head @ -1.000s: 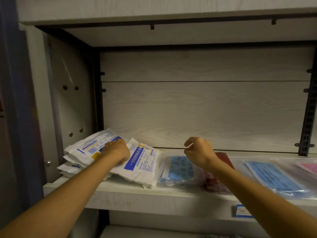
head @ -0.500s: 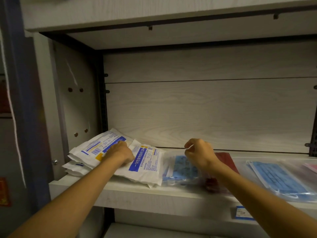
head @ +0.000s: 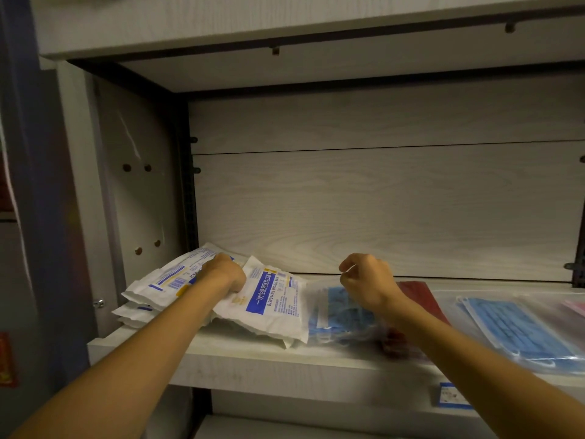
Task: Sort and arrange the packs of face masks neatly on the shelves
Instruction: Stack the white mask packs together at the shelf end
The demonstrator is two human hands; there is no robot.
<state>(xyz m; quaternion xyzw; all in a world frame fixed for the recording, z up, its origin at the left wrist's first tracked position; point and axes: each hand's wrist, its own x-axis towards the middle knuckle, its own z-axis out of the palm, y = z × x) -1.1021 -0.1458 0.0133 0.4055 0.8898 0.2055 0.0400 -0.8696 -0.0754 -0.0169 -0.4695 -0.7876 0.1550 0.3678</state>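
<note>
A: Why is the left hand (head: 225, 274) down on the white packs (head: 177, 280)?

B: Probably to steady that pile at the shelf's (head: 253, 369) left end. Its fingers curl at the white printed pack (head: 269, 301); whether they grip it, I can't tell.

A: How does that pack lie?

B: Flat, tilted, long axis running near-to-far.

A: The right hand (head: 368, 280)?

B: Loosely fisted above the clear pack of blue masks (head: 342, 312); any pinch is unclear.

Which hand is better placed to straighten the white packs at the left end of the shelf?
Left. The left hand already rests on the white packs; the right hand hovers over the clear pack of blue masks.
</note>
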